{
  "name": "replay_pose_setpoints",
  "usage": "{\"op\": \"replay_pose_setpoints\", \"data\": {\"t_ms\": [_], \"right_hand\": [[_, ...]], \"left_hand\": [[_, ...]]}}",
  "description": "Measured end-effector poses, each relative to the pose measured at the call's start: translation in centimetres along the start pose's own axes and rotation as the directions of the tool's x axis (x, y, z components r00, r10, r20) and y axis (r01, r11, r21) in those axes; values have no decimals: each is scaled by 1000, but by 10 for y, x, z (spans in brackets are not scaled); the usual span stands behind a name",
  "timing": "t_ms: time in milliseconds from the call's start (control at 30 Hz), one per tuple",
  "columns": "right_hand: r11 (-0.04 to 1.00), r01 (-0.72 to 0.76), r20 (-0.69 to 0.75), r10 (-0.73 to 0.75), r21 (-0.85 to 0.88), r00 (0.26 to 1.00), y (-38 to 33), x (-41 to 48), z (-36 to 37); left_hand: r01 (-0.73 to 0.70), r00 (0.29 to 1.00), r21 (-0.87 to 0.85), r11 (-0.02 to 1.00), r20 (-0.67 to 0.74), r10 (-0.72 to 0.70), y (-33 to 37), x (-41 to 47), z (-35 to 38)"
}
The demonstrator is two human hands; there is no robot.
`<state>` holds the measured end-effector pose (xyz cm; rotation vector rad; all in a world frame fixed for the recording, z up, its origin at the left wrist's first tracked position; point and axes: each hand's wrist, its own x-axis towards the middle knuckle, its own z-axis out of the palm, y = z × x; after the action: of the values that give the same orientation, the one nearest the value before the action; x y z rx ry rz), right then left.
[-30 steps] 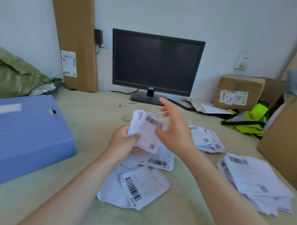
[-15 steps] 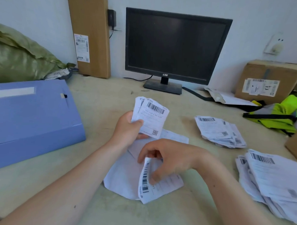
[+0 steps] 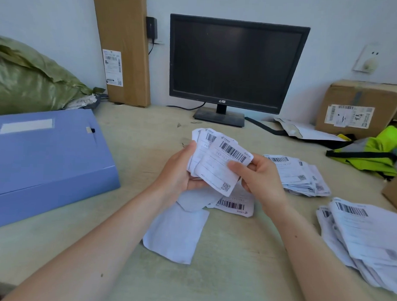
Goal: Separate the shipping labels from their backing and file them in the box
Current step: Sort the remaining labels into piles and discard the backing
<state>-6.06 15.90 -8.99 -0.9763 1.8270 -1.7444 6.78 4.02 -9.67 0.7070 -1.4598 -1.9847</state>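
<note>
A fan of shipping labels (image 3: 202,155) is held up over the middle of the table (image 3: 233,275). The left hand (image 3: 181,172) grips it from the 9 o'clock side, and the right hand (image 3: 259,177) pinches the front label (image 3: 221,167) at its 3 o'clock edge. At least three barcoded sheets show in the fan, but the ones behind overlap too much to count. At 6 o'clock, on the table, lie one loose label (image 3: 234,204) face up and two blank backing sheets (image 3: 174,235), partly covered by the wrists. Two label piles rest farther out, the near pile (image 3: 304,176) at 3 o'clock and the large pile (image 3: 365,241) at 4 o'clock, which is cut off by the frame edge. The blue box (image 3: 42,158) sits closed at 9 o'clock. The tabletop is pale and scuffed, set against a white wall. A dark monitor (image 3: 236,64) stands at 12 o'clock, a tall carton (image 3: 122,46) and a green sack (image 3: 27,76) at 10 to 11, and a cardboard box (image 3: 361,106) and a yellow vest (image 3: 377,154) at 2. The print on the labels is too blurred to read.
</note>
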Motion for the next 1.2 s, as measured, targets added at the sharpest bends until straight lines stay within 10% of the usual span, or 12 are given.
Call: {"op": "replay_pose_setpoints", "data": {"t_ms": [233,567,733,1200], "right_hand": [[993,89,-82,-95,-77,992,3,2,-1],[701,362,546,45,-614,837,21,-6,10],[719,423,480,-141,-552,866,24,-6,16],[995,84,-13,-84,-56,996,14,3,7]], "left_hand": [[-200,958,213,956,-163,237,-3,0,-7],[-188,916,194,963,-320,243,-6,13,-22],[-149,919,207,967,-332,213,-10,16,-21],[-209,908,74,975,-355,222,1,3,-13]]}}
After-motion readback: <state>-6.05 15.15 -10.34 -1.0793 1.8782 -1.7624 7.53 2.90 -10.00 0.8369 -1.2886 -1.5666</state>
